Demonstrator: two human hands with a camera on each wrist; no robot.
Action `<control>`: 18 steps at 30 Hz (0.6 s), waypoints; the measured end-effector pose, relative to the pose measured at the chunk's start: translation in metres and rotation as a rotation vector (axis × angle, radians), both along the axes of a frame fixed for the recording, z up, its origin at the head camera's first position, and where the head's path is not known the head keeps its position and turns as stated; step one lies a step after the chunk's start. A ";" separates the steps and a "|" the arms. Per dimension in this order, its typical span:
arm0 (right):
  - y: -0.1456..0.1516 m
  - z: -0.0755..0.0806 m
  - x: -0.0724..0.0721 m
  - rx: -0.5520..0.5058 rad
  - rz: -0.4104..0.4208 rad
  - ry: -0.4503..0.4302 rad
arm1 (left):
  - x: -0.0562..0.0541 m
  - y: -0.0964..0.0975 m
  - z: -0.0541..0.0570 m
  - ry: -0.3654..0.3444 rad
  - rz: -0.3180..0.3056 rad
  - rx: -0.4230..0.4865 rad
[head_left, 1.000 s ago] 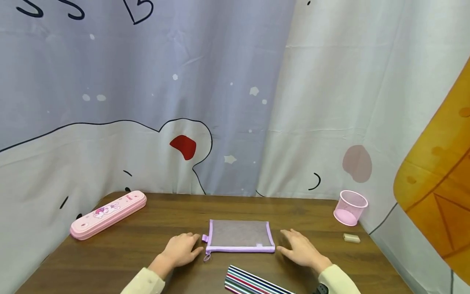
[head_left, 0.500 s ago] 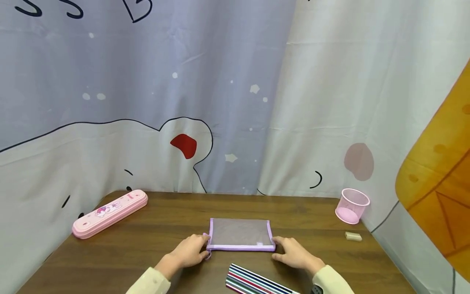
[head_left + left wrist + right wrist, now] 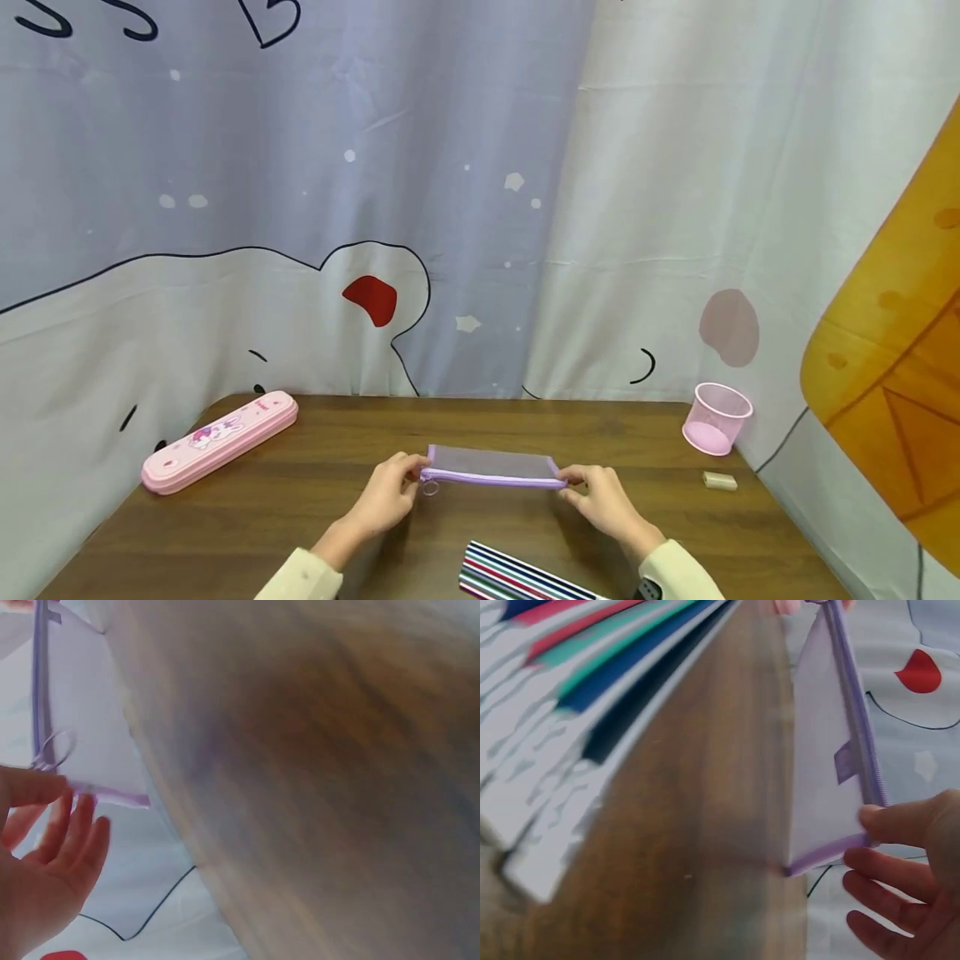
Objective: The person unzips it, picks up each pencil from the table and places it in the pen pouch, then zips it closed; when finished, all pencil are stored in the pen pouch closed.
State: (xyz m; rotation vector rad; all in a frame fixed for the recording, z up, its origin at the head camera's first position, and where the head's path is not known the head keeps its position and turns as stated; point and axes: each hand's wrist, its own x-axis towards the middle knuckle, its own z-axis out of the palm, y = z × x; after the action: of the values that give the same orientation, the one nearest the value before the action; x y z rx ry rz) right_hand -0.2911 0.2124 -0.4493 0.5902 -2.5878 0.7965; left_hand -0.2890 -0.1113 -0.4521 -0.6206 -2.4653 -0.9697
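Backdrop [image 3: 480,150]: creased printed cloth across the background, lavender toward 10 o'clock, white toward 2 o'clock.
Colour: red patch [image 3: 372,301] at 9 o'clock, orange shape [image 3: 892,375] at 3 o'clock.
Surface [image 3: 360,433]: brown wood grain, at 6 o'clock.
Light: soft and even across the cloth.

Across the brown worktop [image 3: 360,429], a pink case [image 3: 220,442] lay slanted at left, a pink cup [image 3: 708,436] stood at right, a pale little block [image 3: 720,481] near it, coloured pens [image 3: 521,573] bunched up front!
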 end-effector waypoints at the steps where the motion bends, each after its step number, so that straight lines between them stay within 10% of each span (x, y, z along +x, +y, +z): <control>1: -0.001 0.002 0.000 -0.026 -0.013 0.022 | -0.001 0.001 0.002 0.016 0.014 0.042; 8: -0.002 0.010 -0.005 -0.139 -0.047 0.124 | -0.006 0.005 0.004 0.063 0.084 0.193; 18: -0.001 0.017 -0.009 -0.214 -0.065 0.029 | -0.009 0.010 0.002 0.053 0.044 0.276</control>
State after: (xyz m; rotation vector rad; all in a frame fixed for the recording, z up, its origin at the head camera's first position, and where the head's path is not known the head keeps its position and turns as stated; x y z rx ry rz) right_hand -0.3001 0.2112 -0.4321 0.4474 -2.4404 1.0185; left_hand -0.2984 -0.1009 -0.4503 -0.4906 -2.2343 -1.2307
